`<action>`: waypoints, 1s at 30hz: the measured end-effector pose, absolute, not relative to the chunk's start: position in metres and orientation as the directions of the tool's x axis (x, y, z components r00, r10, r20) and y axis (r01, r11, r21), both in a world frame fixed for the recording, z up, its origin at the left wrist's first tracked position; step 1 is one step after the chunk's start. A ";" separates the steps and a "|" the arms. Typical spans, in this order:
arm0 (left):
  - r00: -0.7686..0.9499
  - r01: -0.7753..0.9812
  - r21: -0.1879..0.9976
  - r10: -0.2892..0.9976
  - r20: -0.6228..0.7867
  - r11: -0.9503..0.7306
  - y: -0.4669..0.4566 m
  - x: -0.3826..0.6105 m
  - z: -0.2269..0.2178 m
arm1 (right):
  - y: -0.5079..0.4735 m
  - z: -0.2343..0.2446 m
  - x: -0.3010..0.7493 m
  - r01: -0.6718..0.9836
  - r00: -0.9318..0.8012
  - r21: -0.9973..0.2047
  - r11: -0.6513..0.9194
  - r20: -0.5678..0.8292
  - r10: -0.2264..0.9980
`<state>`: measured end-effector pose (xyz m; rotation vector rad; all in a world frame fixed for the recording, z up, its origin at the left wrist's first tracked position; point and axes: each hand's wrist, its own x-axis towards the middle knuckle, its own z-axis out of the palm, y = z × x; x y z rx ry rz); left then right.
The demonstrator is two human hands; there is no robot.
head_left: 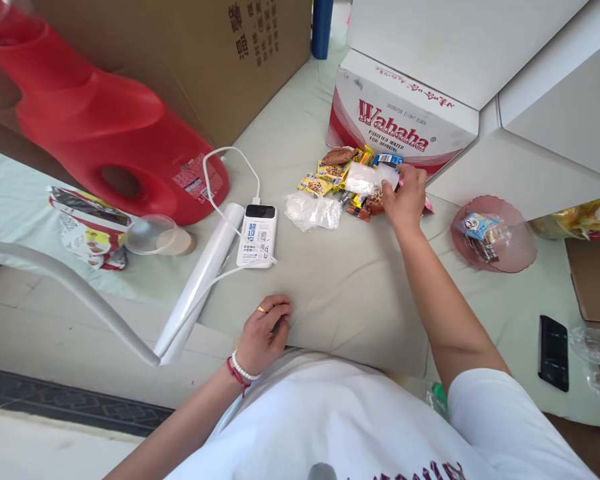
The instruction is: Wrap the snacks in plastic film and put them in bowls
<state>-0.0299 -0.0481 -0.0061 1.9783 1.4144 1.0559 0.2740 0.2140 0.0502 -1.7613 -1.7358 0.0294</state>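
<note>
At the right end of a heap of small snack packets, my right hand pinches a small whitish translucent packet between thumb and fingers. The heap has yellow, brown and blue wrappers and lies against the Wahaha box. Another white packet lies on top, just left of the pinched one. Beside the heap are crinkled clear-white packets. My left hand rests loosely curled on the near table edge, with nothing visible in it. A ring, a white bead bracelet and a red cord are on it.
A white power bank with a cable lies beside a white roll. Left stand a red jug and a plastic cup. The Wahaha box is behind; a pink bowl with packets and a phone are right.
</note>
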 end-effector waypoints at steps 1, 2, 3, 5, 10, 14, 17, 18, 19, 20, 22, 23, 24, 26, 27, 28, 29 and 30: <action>0.170 0.552 0.759 0.938 0.303 -0.346 -0.048 -0.030 -0.006 | 0.222 0.051 0.283 0.888 0.123 -0.455 0.065 0.371 0.920; 0.174 0.542 0.767 0.939 0.296 -0.343 -0.048 -0.031 -0.006 | 0.228 0.051 0.290 0.887 0.130 -0.460 0.034 0.320 0.939; 0.175 0.530 0.779 0.942 0.287 -0.336 -0.048 -0.032 -0.005 | 0.231 0.052 0.295 0.877 0.145 -0.481 0.008 0.280 0.949; 0.162 0.498 0.809 0.950 0.266 -0.311 -0.049 -0.034 -0.004 | 0.226 0.054 0.299 0.797 0.220 -0.604 -0.020 0.259 0.940; 0.153 0.373 0.893 0.966 0.210 -0.253 -0.045 -0.024 0.011 | 0.146 0.061 0.288 0.024 0.321 -0.996 -0.081 -0.069 0.945; 0.167 0.226 0.961 0.978 0.126 -0.163 -0.024 0.018 0.032 | 0.058 0.060 0.271 -0.324 0.186 -0.912 -0.250 -0.321 0.929; 0.189 0.124 0.992 0.981 -0.050 0.027 -0.004 0.062 0.041 | 0.011 0.052 0.262 -0.279 0.225 -0.931 -0.237 -0.303 0.926; 0.208 0.107 0.993 0.975 -0.075 0.054 0.002 0.075 0.042 | 0.000 0.049 0.261 -0.239 0.219 -0.941 -0.237 -0.291 0.932; 0.227 0.103 0.993 0.970 -0.086 0.064 0.008 0.086 0.041 | -0.009 0.046 0.259 -0.200 0.208 -0.950 -0.241 -0.282 0.937; 0.254 0.097 0.993 0.963 -0.091 0.068 0.012 0.096 0.040 | -0.016 0.044 0.259 -0.164 0.203 -0.956 -0.244 -0.275 0.940; 0.295 0.058 0.994 0.949 -0.110 0.097 0.018 0.107 0.034 | -0.027 0.040 0.260 -0.124 0.234 -0.964 -0.237 -0.260 0.937; 0.310 0.026 0.991 0.941 -0.132 0.131 0.020 0.109 0.031 | -0.032 0.038 0.261 -0.115 0.262 -0.965 -0.234 -0.257 0.930; 0.315 -0.009 0.985 0.936 -0.159 0.171 0.020 0.108 0.029 | -0.037 0.036 0.265 -0.103 0.282 -0.965 -0.241 -0.261 0.923; 0.300 -0.054 0.969 0.929 -0.216 0.242 0.018 0.099 0.025 | -0.046 0.033 0.281 -0.022 0.299 -0.961 -0.274 -0.268 0.916; 0.276 -0.060 0.966 0.934 -0.228 0.253 0.017 0.093 0.024 | -0.050 0.032 0.296 0.072 0.324 -0.954 -0.290 -0.253 0.912; 0.249 -0.047 0.967 0.940 -0.233 0.252 0.015 0.084 0.023 | -0.055 0.031 0.318 0.202 0.382 -0.931 -0.304 -0.210 0.900; 0.229 -0.017 0.969 0.945 -0.235 0.245 0.013 0.075 0.022 | -0.060 0.032 0.345 0.355 0.472 -0.876 -0.326 -0.133 0.871; 0.189 0.003 0.972 0.954 -0.232 0.235 0.010 0.064 0.021 | -0.066 0.035 0.377 0.502 0.574 -0.780 -0.373 -0.021 0.818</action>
